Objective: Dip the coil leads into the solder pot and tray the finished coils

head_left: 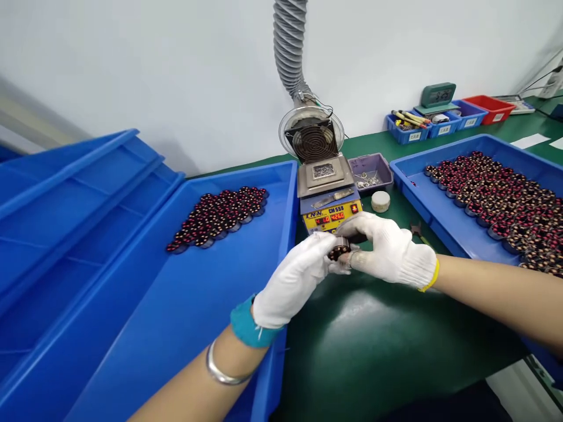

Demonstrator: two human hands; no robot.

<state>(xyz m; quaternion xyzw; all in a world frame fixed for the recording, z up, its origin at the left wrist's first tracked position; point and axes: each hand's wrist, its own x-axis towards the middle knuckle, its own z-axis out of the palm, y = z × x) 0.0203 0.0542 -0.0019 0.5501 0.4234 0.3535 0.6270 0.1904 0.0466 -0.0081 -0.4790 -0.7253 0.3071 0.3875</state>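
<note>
Both my gloved hands meet in front of the solder pot (328, 193), around one small round coil part (338, 252). This part has a greyish metal side and a dark face with copper-coloured spots. My left hand (292, 278), with a teal cuff, is closed on its left side. From the right, the thumb and fingers of my right hand (389, 249), with a yellow-edged cuff, grip it as well. The fingers partly hide the part. A yellow panel with red digits fronts the pot, and a flat metal blade (333, 198) lies on its top.
Similar parts fill much of the right blue tray (440, 220) and lie grouped in the left blue tray (220, 281). A purple bin (385, 170), a round white block (380, 201) and pliers (420, 231) are near the pot. A fan and duct (290, 47) stand behind.
</note>
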